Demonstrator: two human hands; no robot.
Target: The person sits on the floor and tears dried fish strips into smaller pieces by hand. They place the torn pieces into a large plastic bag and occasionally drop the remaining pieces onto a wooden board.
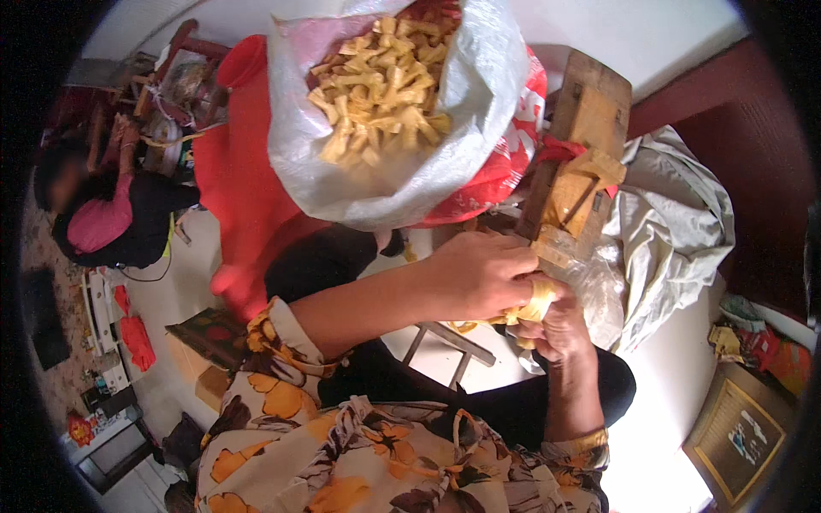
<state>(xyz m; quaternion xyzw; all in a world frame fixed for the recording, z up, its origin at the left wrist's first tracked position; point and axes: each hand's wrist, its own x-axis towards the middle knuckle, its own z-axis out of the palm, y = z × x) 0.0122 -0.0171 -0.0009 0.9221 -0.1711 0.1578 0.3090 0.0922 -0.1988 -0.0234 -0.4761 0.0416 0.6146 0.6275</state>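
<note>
My left hand and my right hand meet in front of my lap, on the right. Between them is a pale yellow strip, folded or wrapped, and fingers of both hands close on it. My knuckles partly cover it, so its full shape and exact material cannot be told. Beyond my hands stands an open white woven plastic sack. Inside it lie many short, folded yellow pieces of similar colour.
To the right of the sack is a wooden bench with a wooden fixture on it. Grey-white cloth and clear plastic lie beside it. Red fabric hangs at left. Another person sits farther left.
</note>
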